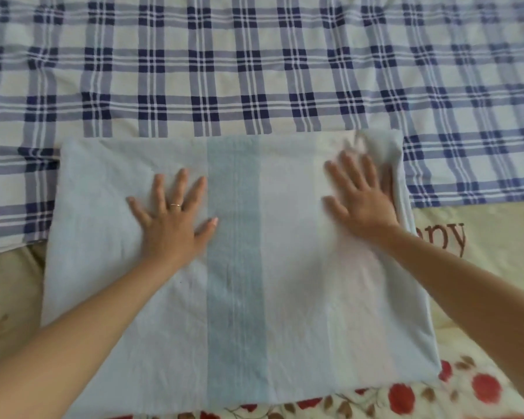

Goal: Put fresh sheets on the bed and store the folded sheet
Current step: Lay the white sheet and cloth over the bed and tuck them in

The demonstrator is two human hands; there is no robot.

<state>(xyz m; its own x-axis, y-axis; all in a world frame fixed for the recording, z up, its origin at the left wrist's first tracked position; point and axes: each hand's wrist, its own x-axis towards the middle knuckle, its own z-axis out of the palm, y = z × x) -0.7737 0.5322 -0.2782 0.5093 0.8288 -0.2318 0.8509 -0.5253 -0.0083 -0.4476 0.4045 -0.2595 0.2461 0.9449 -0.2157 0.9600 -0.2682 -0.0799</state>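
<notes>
A folded pale blue sheet [239, 297] with a darker blue band down its middle lies flat on the bed in front of me. My left hand [171, 216], a ring on one finger, rests palm down on its left half with the fingers spread. On the right half near the far corner, my right hand [360, 198] also presses flat, fingers apart, beside a small raised fold of the cloth. A blue and white plaid sheet [254, 71] is spread over the bed beyond the folded one.
Under the plaid sheet's near edge a cream bed cover [481, 252] shows, with brown lettering at the right and red flowers [406, 397] along the bottom. A beige patterned part [6, 297] of it lies at the left.
</notes>
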